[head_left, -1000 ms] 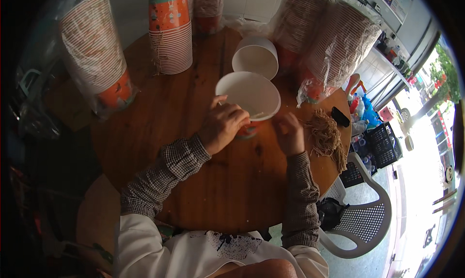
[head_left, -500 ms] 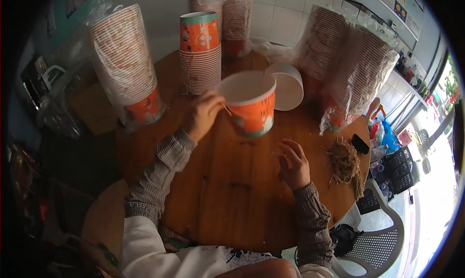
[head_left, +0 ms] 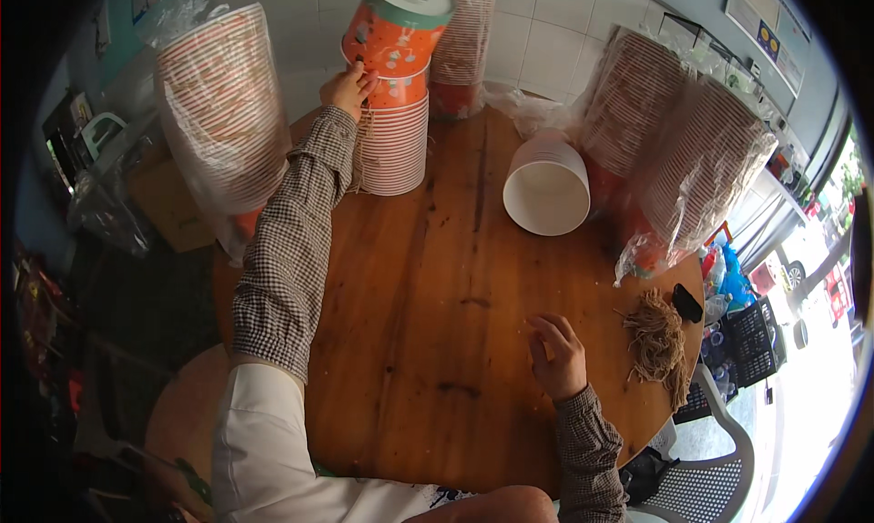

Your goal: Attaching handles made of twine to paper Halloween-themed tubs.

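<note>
My left hand (head_left: 349,90) reaches far forward and grips the rim of an orange paper bucket (head_left: 398,40). Turned upside down and slightly tilted, the bucket sits over the top of an upside-down stack of like buckets (head_left: 393,150). Strands of brown twine (head_left: 362,154) hang below the hand along the stack's left side. My right hand (head_left: 557,355) is open and holds nothing, its fingers loosely bent above the table's right half. Nearest to it lies a bundle of brown twine (head_left: 657,341).
A single white-lined bucket (head_left: 546,191) lies on its side on the round wooden table (head_left: 428,341). Plastic-wrapped bucket stacks stand at the left (head_left: 223,113), back (head_left: 462,50) and right (head_left: 701,172). A small black object (head_left: 687,303) lies by the twine. A plastic chair (head_left: 706,473) is at right.
My left hand has carried the bucket forward and left, turning it upside down onto the stack. My right hand has shifted slightly towards me; the view has also shifted a little.
</note>
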Motion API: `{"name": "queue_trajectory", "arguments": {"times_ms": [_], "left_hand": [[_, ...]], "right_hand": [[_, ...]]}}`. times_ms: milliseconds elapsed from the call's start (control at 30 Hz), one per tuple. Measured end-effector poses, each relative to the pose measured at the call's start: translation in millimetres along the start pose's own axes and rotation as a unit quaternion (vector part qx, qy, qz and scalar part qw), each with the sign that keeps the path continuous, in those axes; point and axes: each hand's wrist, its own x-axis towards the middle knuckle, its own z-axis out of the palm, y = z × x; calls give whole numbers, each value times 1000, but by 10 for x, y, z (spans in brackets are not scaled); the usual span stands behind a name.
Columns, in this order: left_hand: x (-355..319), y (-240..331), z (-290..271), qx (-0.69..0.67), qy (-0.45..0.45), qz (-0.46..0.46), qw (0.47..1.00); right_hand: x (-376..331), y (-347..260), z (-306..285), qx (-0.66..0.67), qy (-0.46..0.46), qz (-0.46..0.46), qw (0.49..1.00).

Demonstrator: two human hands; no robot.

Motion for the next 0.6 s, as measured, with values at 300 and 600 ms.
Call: {"name": "queue_trajectory", "arguments": {"times_ms": [300, 600], "left_hand": [[208, -61, -110, 8, 8, -55, 998], [136, 33, -186, 399, 50, 348, 847]], "right_hand": [[-51, 145, 137, 28, -83, 68, 994], [-73, 195, 182, 30, -92, 71, 993]]}}
